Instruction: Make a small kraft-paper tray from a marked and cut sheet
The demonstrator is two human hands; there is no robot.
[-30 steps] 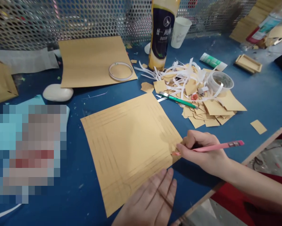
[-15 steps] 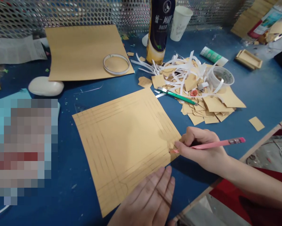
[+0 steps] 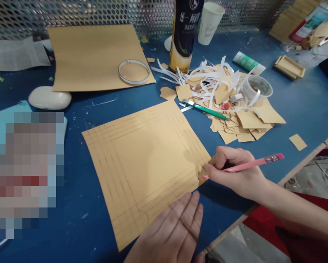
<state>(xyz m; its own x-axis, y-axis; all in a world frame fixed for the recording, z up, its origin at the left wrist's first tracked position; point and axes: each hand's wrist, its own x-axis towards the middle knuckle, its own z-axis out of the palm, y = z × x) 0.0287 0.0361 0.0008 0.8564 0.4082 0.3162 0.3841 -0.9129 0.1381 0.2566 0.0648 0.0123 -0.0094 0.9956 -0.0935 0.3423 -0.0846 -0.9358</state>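
A square sheet of brown kraft paper (image 3: 144, 157) lies on the blue table, with pencil lines running along all its edges. A small curved line shows near its lower corner. My right hand (image 3: 235, 170) grips a pink pencil (image 3: 251, 164), its tip down at the sheet's right corner. My left hand (image 3: 172, 226) lies flat with fingers stretched out over the sheet's near edge. Just beyond the sheet, a green utility knife (image 3: 206, 109) rests against a heap of paper scraps (image 3: 232, 126) and white strips.
Behind stand a dark drink bottle (image 3: 183, 40) and a paper cup (image 3: 210, 23). A tape ring (image 3: 133, 82) rests on another brown sheet (image 3: 92, 54). To the left are a white mouse (image 3: 50, 98) and a blurred-out patch. The table's wooden edge (image 3: 303, 160) runs at right.
The view has shifted slightly. The pencil's rear end has dipped a little toward the left while its tip stays at the corner. My left hand keeps its place on the sheet.
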